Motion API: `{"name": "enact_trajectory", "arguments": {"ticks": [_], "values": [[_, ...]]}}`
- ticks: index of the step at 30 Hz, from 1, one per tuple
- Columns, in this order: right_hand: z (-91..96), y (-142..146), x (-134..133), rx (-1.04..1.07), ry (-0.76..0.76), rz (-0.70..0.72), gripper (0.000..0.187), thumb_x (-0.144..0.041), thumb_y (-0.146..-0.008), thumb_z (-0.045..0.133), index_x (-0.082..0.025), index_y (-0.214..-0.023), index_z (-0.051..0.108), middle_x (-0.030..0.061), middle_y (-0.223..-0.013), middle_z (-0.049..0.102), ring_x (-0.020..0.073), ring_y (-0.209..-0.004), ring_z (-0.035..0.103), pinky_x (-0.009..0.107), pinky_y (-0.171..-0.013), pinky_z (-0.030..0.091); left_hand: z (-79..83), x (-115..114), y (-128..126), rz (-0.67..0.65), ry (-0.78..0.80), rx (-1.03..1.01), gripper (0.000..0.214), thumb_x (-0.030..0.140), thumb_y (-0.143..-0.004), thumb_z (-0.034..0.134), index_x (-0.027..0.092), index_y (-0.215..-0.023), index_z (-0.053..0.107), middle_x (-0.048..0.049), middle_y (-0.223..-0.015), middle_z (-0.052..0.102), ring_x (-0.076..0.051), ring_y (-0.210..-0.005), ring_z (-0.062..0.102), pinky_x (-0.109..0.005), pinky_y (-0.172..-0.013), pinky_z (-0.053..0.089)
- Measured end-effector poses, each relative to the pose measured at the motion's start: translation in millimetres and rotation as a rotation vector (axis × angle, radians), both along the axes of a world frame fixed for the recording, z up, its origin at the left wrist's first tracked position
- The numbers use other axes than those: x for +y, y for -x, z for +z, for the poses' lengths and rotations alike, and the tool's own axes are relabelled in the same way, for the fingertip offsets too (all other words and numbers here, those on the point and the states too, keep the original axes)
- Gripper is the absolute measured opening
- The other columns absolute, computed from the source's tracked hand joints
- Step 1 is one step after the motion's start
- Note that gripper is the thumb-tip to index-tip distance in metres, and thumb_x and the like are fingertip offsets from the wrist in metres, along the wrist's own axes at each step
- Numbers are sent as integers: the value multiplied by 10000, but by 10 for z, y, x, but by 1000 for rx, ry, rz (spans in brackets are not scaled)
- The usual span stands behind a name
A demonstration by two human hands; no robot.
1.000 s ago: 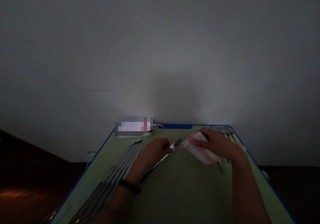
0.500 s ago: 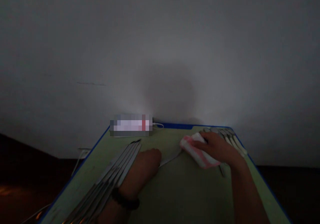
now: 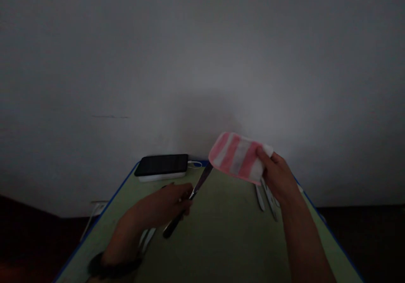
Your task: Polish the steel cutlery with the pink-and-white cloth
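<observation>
My left hand point(image 3: 164, 205) is closed around a table knife point(image 3: 193, 194) near its middle, the dark handle pointing down toward me and the blade tilted up to the right. My right hand point(image 3: 278, 177) pinches a pink and white striped cloth point(image 3: 237, 156), raised above the green table point(image 3: 221, 241). The tip of the blade reaches the cloth's lower left edge. The scene is dim.
A dark phone on a white base point(image 3: 162, 167) with a cable lies at the table's far left edge. Several pieces of cutlery point(image 3: 265, 196) lie under my right hand, and more cutlery point(image 3: 147, 238) shows beneath my left forearm. A pale wall stands behind.
My left hand has picked the knife up off the table and angled its blade upward. My right hand has lifted the cloth from the table to the blade's tip.
</observation>
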State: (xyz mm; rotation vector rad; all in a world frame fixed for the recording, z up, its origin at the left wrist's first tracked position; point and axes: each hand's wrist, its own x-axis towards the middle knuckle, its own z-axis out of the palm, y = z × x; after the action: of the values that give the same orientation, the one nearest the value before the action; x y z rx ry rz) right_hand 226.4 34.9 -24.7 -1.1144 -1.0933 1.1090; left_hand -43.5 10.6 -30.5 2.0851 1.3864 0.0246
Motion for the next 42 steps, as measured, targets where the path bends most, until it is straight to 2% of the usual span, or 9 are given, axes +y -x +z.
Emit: {"name": "enact_trajectory", "arguments": {"ticks": [5,9,14,17,23,25,28,32,42], "values": [[78,78,67,379,-76,-123,462,-448,-756,571,-167,-1121,543,90,-1093,632,209,-982,600,332,-769,521,246,-90,0,66,-55,-254,255,382,-902,303,202,-970,472,0,-725,599,-131,-614,573,-223,-543,420],[158,38,27,442,-76,-165,428,-409,-803,499,-167,-1156,517,91,-1185,585,206,-1099,546,349,-854,504,302,-113,-46,150,-114,-262,286,415,-912,274,192,-990,435,43,-551,537,-132,-501,541,-231,-503,397],[167,-71,-21,314,-109,-154,412,-441,-821,427,-200,-1141,524,76,-1170,593,220,-1115,537,371,-832,520,87,-35,-98,105,-300,-95,262,367,-907,290,187,-907,480,-42,-792,612,-169,-693,580,-269,-613,420],[125,-74,-11,291,-71,-164,415,-460,-802,446,-202,-1111,545,80,-1114,621,237,-1075,564,386,-800,535,-119,46,-112,140,-323,147,243,352,-869,377,169,-860,537,-79,-847,623,-199,-737,591,-293,-640,428],[112,27,-16,354,-2,-213,426,-433,-772,516,-197,-1126,547,69,-1171,589,234,-1014,595,372,-798,540,-306,139,-68,198,-324,224,429,486,-870,365,166,-848,650,-116,-1001,590,-231,-841,604,-319,-701,460],[138,61,-28,386,39,-228,433,-416,-767,529,-189,-1135,543,72,-1209,566,233,-1004,598,365,-793,541,-294,145,-30,218,-347,226,451,481,-889,325,178,-892,660,-129,-1164,520,-257,-952,579,-338,-731,466],[171,92,-45,399,101,-238,444,-410,-763,534,-180,-1143,537,84,-1216,560,235,-977,608,364,-776,546,-278,147,28,265,-354,231,393,452,-882,376,203,-904,679,-120,-1426,264,-341,-1181,430,-403,-817,452],[172,107,-63,341,130,-182,471,-446,-758,530,-177,-1145,532,99,-1148,601,241,-940,622,367,-750,551,-320,156,66,326,-271,235,354,462,-863,423,244,-982,676,-115,-1497,98,-413,-1278,275,-496,-899,393],[89,77,-58,286,107,-163,474,-464,-739,559,-150,-1093,575,99,-937,672,238,-831,646,364,-712,547,-408,185,94,308,-170,354,406,454,-871,394,181,-962,679,-196,-1376,385,-358,-1266,336,-468,-904,404]]}}
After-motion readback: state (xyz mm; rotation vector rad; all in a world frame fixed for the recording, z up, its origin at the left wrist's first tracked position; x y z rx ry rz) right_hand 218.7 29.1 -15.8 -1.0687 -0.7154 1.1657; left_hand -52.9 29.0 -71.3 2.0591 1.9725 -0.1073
